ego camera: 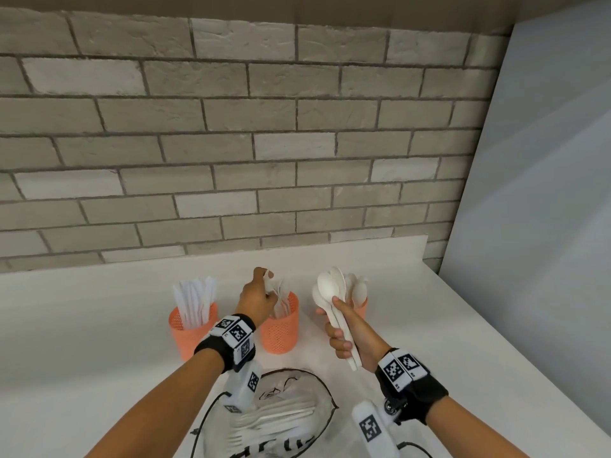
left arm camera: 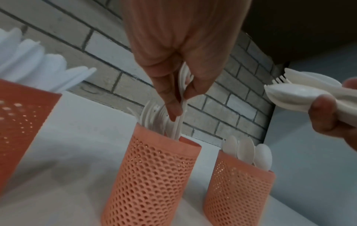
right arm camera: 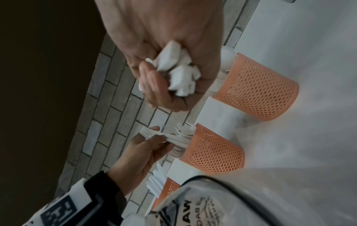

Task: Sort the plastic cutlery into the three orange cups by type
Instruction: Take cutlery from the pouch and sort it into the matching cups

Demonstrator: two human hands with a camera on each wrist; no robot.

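Three orange mesh cups stand in a row on the white counter. The left cup [ego camera: 190, 332] holds white knives [ego camera: 195, 300], the middle cup [ego camera: 279, 328] holds forks, the right cup [ego camera: 360, 309] holds spoons. My left hand [ego camera: 261, 292] pinches a white fork [left arm camera: 181, 97] upright, its handle down inside the middle cup [left arm camera: 152, 180]. My right hand [ego camera: 344, 335] grips a bundle of white spoons [ego camera: 330, 289] by the handles, bowls up, just in front of the right cup [left arm camera: 239, 192]. The handle ends [right arm camera: 177, 71] stick out of that fist.
A clear plastic bag [ego camera: 274, 414] with several white forks lies on the counter near me, between my forearms. A grey brick wall rises behind the cups. A pale panel [ego camera: 535, 193] stands at the right edge of the counter.
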